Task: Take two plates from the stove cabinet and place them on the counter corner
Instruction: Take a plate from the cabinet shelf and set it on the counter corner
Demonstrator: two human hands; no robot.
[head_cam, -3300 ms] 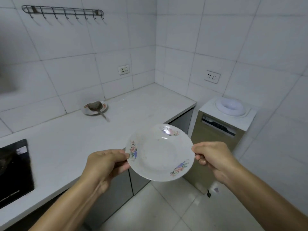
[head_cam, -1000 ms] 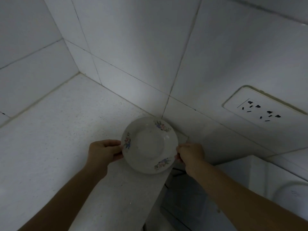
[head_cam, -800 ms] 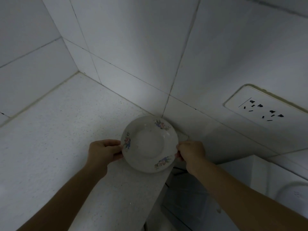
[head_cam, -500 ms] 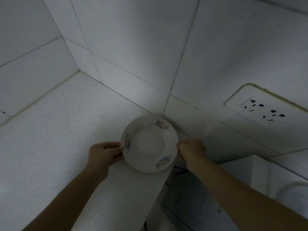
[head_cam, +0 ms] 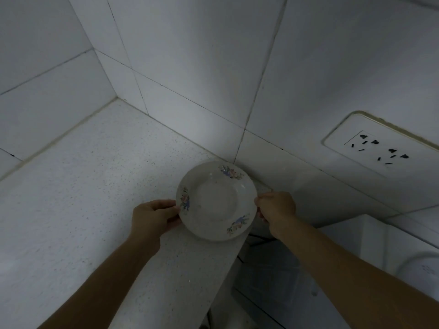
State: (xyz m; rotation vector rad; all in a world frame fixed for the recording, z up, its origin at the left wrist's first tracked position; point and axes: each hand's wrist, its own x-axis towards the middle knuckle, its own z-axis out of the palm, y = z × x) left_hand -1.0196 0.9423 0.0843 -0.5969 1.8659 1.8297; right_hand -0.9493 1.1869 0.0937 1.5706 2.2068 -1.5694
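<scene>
A white plate (head_cam: 217, 201) with small flower prints on its rim is at the end of the speckled white counter (head_cam: 95, 198), close to the tiled wall. My left hand (head_cam: 153, 216) pinches its left rim and my right hand (head_cam: 275, 207) pinches its right rim. The plate is level, and it sits on or just above the counter top; I cannot tell whether it touches. Only one plate can be seen; whether a second one lies under it is hidden.
Tiled walls (head_cam: 190, 67) close in the counter at the back and right. A wall socket (head_cam: 377, 146) is at the right. The counter's edge (head_cam: 228, 269) drops off just below the plate, with a white appliance top (head_cam: 403, 257) beyond it.
Since 3.3 s ago the plate went from mid-air in front of the counter to the counter's end by the wall. Over the last second it sank slightly; both hands kept their hold.
</scene>
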